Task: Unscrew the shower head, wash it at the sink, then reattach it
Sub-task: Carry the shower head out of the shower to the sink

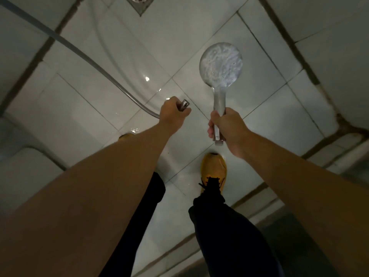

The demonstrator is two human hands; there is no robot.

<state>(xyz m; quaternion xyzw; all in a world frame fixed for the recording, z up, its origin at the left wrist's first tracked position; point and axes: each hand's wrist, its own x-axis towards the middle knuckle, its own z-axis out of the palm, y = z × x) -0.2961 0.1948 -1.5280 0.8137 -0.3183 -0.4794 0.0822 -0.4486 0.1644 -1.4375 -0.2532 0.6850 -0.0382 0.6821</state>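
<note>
A silver shower head (220, 65) with a round face and a straight handle is held over the tiled floor, face up and pointing away from me. My right hand (225, 127) grips its handle, and the threaded end sticks out below my fist. The head is detached from the hose. My left hand (172, 112) is closed on the metal end fitting (184, 104) of the grey shower hose (79, 54), which runs up to the far left. The two hands are apart, a short gap between them.
White floor tiles (111, 80) with wet patches lie below. A metal floor drain (140, 3) sits at the top. My yellow shoes (213, 168) and dark trousers stand beneath my arms. A raised tiled ledge (329, 47) runs along the right, and a white fixture (26, 166) sits at the left.
</note>
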